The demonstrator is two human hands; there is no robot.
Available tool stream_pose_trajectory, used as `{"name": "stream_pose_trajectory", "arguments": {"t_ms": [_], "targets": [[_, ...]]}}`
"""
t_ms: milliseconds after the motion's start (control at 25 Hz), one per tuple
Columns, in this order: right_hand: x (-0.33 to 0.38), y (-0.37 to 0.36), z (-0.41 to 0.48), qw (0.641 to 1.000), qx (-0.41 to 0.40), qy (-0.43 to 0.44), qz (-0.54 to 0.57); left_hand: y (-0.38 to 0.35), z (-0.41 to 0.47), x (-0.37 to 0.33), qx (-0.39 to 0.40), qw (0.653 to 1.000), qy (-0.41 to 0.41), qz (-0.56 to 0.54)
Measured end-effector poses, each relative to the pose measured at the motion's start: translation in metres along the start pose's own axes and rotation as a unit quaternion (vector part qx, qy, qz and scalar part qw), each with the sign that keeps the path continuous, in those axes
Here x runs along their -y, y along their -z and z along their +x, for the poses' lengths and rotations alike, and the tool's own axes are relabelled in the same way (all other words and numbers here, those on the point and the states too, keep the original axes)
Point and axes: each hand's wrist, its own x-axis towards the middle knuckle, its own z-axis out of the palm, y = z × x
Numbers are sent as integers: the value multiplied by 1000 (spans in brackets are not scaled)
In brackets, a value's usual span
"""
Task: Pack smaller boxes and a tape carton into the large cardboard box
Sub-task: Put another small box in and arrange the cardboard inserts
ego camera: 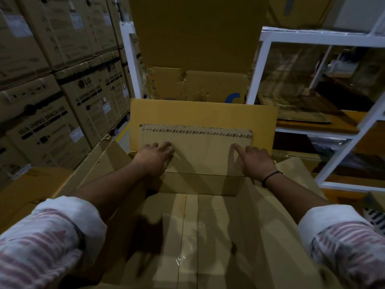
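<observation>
To your left the stacked washing-machine cartons (52, 113) stand well clear; your left hand (154, 158) lies flat on the smaller box (200, 155), fingers straight, gripping nothing; that box sits inside the large cardboard box (218, 230) at its far end, probably put there to leave the near floor free for the rest; your right hand (257, 161) presses the top likewise, fingers extended, one hand at each side to seat it level; in this dim light your thumbs may hook an edge, I cannot tell; the white rack (312, 38) stands at the right.
</observation>
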Motion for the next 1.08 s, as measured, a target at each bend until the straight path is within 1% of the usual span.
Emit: {"name": "stream_pose_trajectory", "arguments": {"t_ms": [120,360,640,920,1080], "targets": [[3,-2,-3,1000,-5,2,13,-1,0,0,-14,1000,-2,-4],[9,1,-5,998,-43,17,46,3,2,-2,-54,998,-5,-19],[13,8,-11,996,-72,30,49,14,-4,-6,-67,998,-13,4],[18,15,-15,996,-67,23,59,17,-8,-3,-76,997,-16,5],[20,16,-18,993,-101,42,54,20,-11,-1,-70,997,-18,5]]}}
